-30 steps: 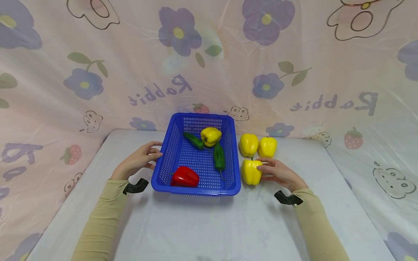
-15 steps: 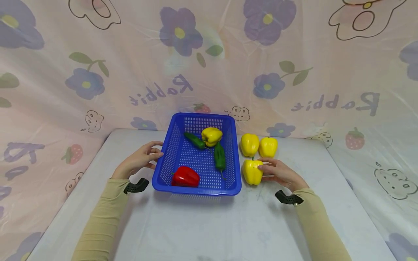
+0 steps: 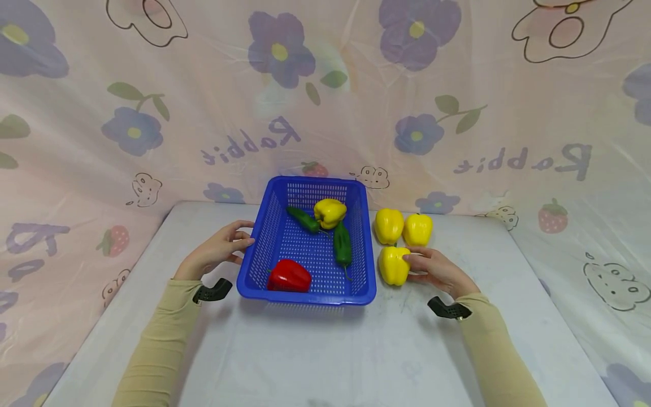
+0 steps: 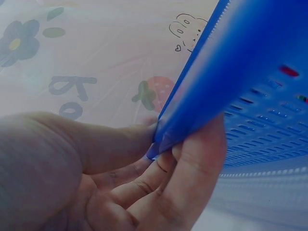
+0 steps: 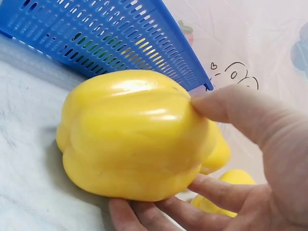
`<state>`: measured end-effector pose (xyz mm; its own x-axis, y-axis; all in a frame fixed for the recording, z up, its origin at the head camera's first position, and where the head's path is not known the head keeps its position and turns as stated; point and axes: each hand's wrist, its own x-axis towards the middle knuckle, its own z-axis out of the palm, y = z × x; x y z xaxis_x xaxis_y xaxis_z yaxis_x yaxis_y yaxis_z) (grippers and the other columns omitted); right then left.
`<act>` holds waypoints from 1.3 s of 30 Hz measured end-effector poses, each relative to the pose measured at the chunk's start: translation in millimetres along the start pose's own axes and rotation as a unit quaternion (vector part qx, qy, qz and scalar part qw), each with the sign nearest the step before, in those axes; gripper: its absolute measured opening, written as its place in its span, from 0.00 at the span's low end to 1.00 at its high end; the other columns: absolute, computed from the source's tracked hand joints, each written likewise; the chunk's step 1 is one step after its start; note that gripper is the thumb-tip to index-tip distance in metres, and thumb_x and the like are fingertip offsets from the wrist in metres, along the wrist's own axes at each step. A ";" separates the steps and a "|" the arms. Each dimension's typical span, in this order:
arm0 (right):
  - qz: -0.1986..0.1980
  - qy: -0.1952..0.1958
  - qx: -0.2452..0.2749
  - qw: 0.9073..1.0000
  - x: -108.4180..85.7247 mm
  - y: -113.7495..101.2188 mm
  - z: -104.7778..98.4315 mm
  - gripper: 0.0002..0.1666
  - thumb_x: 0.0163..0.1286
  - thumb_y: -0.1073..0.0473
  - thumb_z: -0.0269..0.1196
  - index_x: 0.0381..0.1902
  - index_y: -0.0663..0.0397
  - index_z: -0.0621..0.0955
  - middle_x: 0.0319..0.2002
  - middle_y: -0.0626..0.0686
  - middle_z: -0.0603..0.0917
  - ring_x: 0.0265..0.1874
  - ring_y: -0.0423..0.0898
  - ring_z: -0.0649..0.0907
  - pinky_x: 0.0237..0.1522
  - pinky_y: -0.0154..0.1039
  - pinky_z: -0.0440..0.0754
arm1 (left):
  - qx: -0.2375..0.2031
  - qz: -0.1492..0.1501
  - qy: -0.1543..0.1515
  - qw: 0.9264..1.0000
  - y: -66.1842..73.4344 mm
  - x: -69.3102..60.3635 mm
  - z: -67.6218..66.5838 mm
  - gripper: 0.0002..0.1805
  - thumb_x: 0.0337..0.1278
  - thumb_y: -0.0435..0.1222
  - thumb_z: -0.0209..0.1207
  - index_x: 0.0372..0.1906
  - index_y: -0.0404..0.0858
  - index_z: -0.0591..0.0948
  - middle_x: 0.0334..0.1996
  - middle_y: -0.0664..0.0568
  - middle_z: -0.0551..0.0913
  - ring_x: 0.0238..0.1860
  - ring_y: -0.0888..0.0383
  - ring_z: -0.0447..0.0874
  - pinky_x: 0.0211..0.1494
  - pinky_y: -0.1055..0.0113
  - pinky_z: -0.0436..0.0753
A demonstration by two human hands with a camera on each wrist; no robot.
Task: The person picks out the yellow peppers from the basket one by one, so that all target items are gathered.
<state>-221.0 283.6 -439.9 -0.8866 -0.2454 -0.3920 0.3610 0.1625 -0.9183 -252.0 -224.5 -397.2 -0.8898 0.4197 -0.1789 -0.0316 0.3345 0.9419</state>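
The left hand (image 3: 216,249) pinches the left rim of a blue basket (image 3: 306,298); in the left wrist view, thumb and fingers of that hand (image 4: 144,178) lie on either side of the blue rim (image 4: 192,86). Just right of the basket, the right hand (image 3: 439,271) grips a yellow bell pepper (image 3: 394,265). The right wrist view has the thumb at the top and the fingers under this pepper (image 5: 134,134). Inside the basket lie a red pepper (image 3: 290,276), a yellow pepper (image 3: 329,213) and two green peppers (image 3: 342,244) (image 3: 303,219).
Behind the held pepper, two more yellow peppers (image 3: 389,226) (image 3: 418,229) stand side by side on the white table (image 3: 315,356), right of the basket. A patterned curtain (image 3: 346,130) rises at the table's back edge.
The yellow pepper in the right hand has shifted slightly toward the back and tilted a little. The left hand and the basket hold their places.
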 end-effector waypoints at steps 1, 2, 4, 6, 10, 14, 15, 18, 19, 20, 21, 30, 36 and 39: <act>0.000 0.001 0.001 1.000 0.0 -0.2 0.2 0.44 0.71 0.51 0.59 0.72 0.67 0.51 0.66 0.69 0.63 0.57 0.60 0.74 0.57 0.55 0.73 | -0.002 0.000 0.000 1.000 0.0 -0.1 0.1 0.29 0.70 0.36 0.52 0.70 0.34 0.56 0.45 0.36 0.73 0.39 0.49 0.80 0.39 0.55 0.85; 0.002 0.003 0.002 1.000 0.0 -0.4 0.4 0.45 0.71 0.51 0.59 0.72 0.67 0.51 0.66 0.69 0.62 0.58 0.60 0.74 0.57 0.55 0.73 | -0.004 0.000 0.000 1.000 0.1 -0.1 0.3 0.29 0.70 0.36 0.52 0.70 0.34 0.56 0.45 0.36 0.74 0.39 0.49 0.80 0.39 0.54 0.85; 0.005 0.007 0.003 1.000 -0.2 -0.9 0.8 0.46 0.70 0.50 0.60 0.72 0.67 0.51 0.66 0.70 0.62 0.58 0.61 0.73 0.57 0.54 0.73 | -0.006 0.001 -0.002 1.000 0.4 -0.4 0.7 0.29 0.70 0.36 0.52 0.70 0.34 0.56 0.45 0.36 0.74 0.39 0.49 0.80 0.40 0.54 0.85; 0.007 0.009 0.005 1.000 -0.3 -1.3 1.2 0.46 0.70 0.50 0.60 0.72 0.67 0.50 0.66 0.70 0.61 0.59 0.62 0.72 0.57 0.54 0.73 | -0.008 0.000 -0.002 1.000 0.9 -0.6 1.3 0.29 0.70 0.35 0.51 0.70 0.35 0.57 0.45 0.37 0.74 0.40 0.48 0.80 0.40 0.54 0.84; 0.010 0.011 0.010 1.000 0.2 -1.6 1.6 0.47 0.70 0.49 0.60 0.72 0.67 0.50 0.67 0.70 0.60 0.60 0.63 0.70 0.57 0.54 0.73 | -0.006 0.000 -0.002 1.000 0.4 -0.4 1.4 0.29 0.70 0.35 0.51 0.70 0.35 0.56 0.45 0.37 0.74 0.41 0.48 0.80 0.40 0.54 0.84; 0.010 0.012 0.008 1.000 1.1 -1.1 1.9 0.47 0.70 0.49 0.60 0.72 0.67 0.50 0.68 0.70 0.59 0.62 0.64 0.68 0.57 0.54 0.73 | -0.006 -0.001 -0.002 1.000 -0.3 0.0 1.1 0.29 0.70 0.35 0.51 0.70 0.35 0.56 0.45 0.37 0.74 0.40 0.48 0.80 0.40 0.54 0.84; 0.010 0.012 0.008 1.000 1.4 -1.0 1.9 0.46 0.70 0.49 0.60 0.72 0.67 0.51 0.68 0.69 0.59 0.62 0.64 0.68 0.57 0.54 0.73 | -0.006 -0.001 -0.001 1.000 -0.2 0.0 1.2 0.29 0.70 0.35 0.51 0.70 0.35 0.56 0.45 0.37 0.74 0.41 0.48 0.80 0.40 0.54 0.84; 0.012 0.014 0.007 1.000 2.3 -0.7 1.9 0.47 0.70 0.49 0.60 0.72 0.68 0.51 0.68 0.69 0.59 0.62 0.64 0.67 0.57 0.54 0.73 | -0.004 -0.001 0.000 1.000 0.2 -0.1 1.4 0.29 0.70 0.35 0.51 0.70 0.35 0.56 0.45 0.37 0.74 0.41 0.47 0.79 0.41 0.54 0.84; 0.013 0.015 0.007 1.000 2.5 -0.5 1.9 0.47 0.69 0.48 0.60 0.72 0.67 0.51 0.68 0.69 0.59 0.62 0.64 0.67 0.57 0.54 0.73 | -0.003 -0.001 0.000 1.000 0.1 0.0 1.3 0.29 0.70 0.35 0.51 0.70 0.35 0.56 0.45 0.37 0.74 0.42 0.47 0.79 0.41 0.54 0.84; 0.015 0.017 0.007 1.000 2.7 -0.6 1.9 0.47 0.69 0.48 0.61 0.72 0.67 0.51 0.68 0.69 0.59 0.62 0.64 0.67 0.57 0.54 0.73 | -0.004 -0.003 0.001 1.000 0.1 0.1 1.4 0.29 0.70 0.35 0.51 0.70 0.35 0.57 0.46 0.37 0.74 0.42 0.47 0.79 0.41 0.54 0.84; 0.016 0.018 0.005 1.000 2.7 -0.6 2.0 0.48 0.69 0.47 0.61 0.72 0.67 0.51 0.68 0.69 0.60 0.62 0.64 0.68 0.57 0.54 0.73 | -0.003 -0.003 0.001 1.000 0.0 0.2 1.2 0.29 0.70 0.36 0.51 0.70 0.35 0.56 0.45 0.37 0.74 0.42 0.47 0.79 0.41 0.54 0.84; 0.013 0.012 0.008 1.000 0.1 -1.9 1.4 0.47 0.70 0.48 0.60 0.72 0.66 0.51 0.68 0.69 0.58 0.63 0.64 0.67 0.59 0.54 0.71 | -0.007 0.001 0.000 1.000 -1.0 -0.1 0.4 0.28 0.70 0.35 0.52 0.70 0.35 0.57 0.44 0.37 0.74 0.40 0.48 0.80 0.39 0.53 0.85; 0.000 0.010 0.004 1.000 -1.7 -2.7 -0.3 0.45 0.71 0.49 0.58 0.72 0.68 0.51 0.68 0.69 0.59 0.61 0.64 0.69 0.59 0.55 0.71 | -0.003 0.000 -0.002 1.000 -1.3 0.4 0.2 0.30 0.70 0.37 0.52 0.70 0.35 0.56 0.45 0.36 0.73 0.41 0.47 0.80 0.41 0.53 0.84; -0.009 0.011 0.003 1.000 -2.9 -2.2 -2.8 0.42 0.72 0.50 0.57 0.71 0.69 0.53 0.67 0.70 0.60 0.60 0.63 0.71 0.58 0.55 0.72 | -0.002 0.000 -0.002 1.000 -1.7 0.7 -0.2 0.30 0.70 0.37 0.52 0.70 0.35 0.56 0.46 0.36 0.73 0.42 0.47 0.79 0.41 0.53 0.84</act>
<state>-220.0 286.6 -436.6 -0.8993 -0.2271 -0.3737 0.3459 0.1533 -0.9257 -252.7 -224.9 -398.9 -0.8882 0.4226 -0.1802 -0.0341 0.3306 0.9432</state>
